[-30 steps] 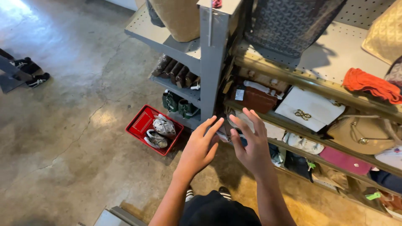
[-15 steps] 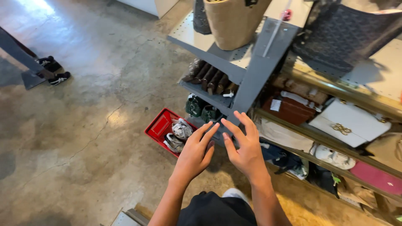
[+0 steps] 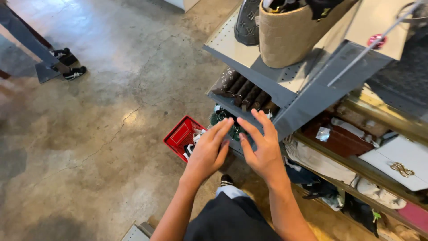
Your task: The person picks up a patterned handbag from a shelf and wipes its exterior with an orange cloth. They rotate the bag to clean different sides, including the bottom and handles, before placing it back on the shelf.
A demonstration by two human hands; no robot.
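Observation:
My left hand (image 3: 208, 151) and my right hand (image 3: 263, 149) are held out in front of me, palms facing each other, fingers spread, with nothing in them. They hover before the lower grey metal shelf (image 3: 272, 91). Just beyond the fingertips lies a row of dark rolled items (image 3: 247, 93) on that shelf. Below my left hand a red basket (image 3: 180, 136) sits on the floor with pale things in it.
A beige woven bag (image 3: 290, 33) stands on the upper shelf. To the right, wooden shelves hold a white clutch (image 3: 401, 163), a brown purse (image 3: 339, 138) and other bags. Another person's dark shoes (image 3: 67, 62) stand at far left on the concrete floor.
The view has swung toward the shelf's left end and closer to it. My hands have drawn nearer together and stay empty.

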